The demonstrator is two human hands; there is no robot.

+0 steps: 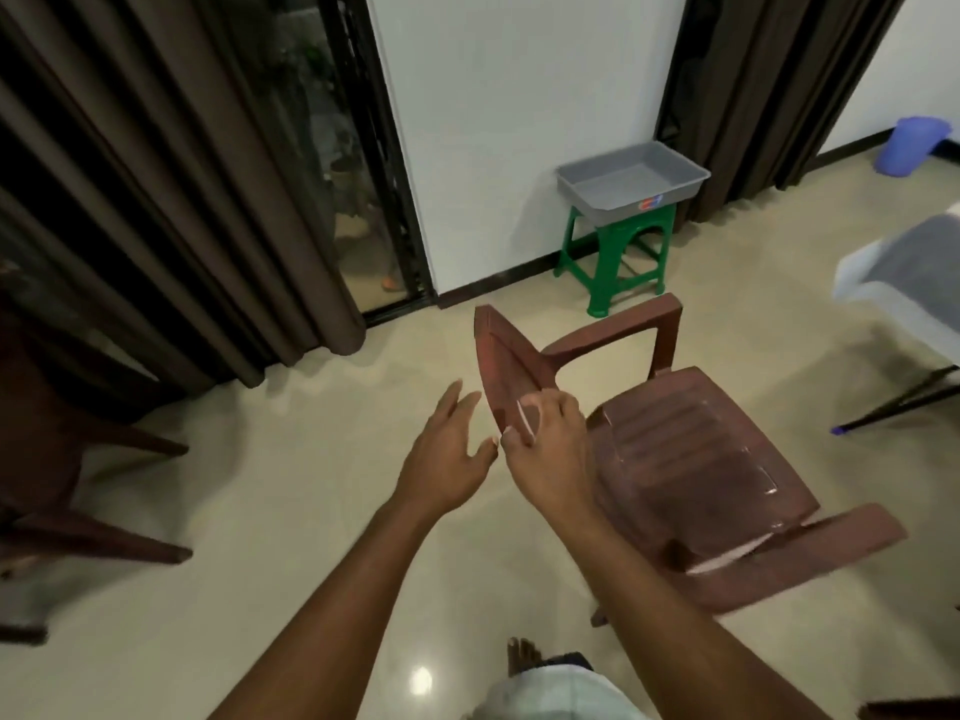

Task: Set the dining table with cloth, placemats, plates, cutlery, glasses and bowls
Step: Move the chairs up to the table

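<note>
A brown plastic armchair (691, 449) stands on the tiled floor in front of me, its seat facing right. My right hand (545, 449) grips the top edge of its backrest (509, 366), fingers curled over it. Just left of the backrest, my left hand (447, 459) hovers with straight, spread fingers and holds nothing. At the right edge, a corner of the dining table (857, 293) shows, covered with a white cloth and with a grey placemat (914, 262) on it. No plates, cutlery, glasses or bowls are in view.
A grey tray (631, 181) sits on a green stool (613, 257) against the white wall. Another brown chair (47, 459) stands at the left beside dark curtains (171, 210). A blue bucket (914, 145) is at the far right. A black table leg (904, 402) slants to the floor.
</note>
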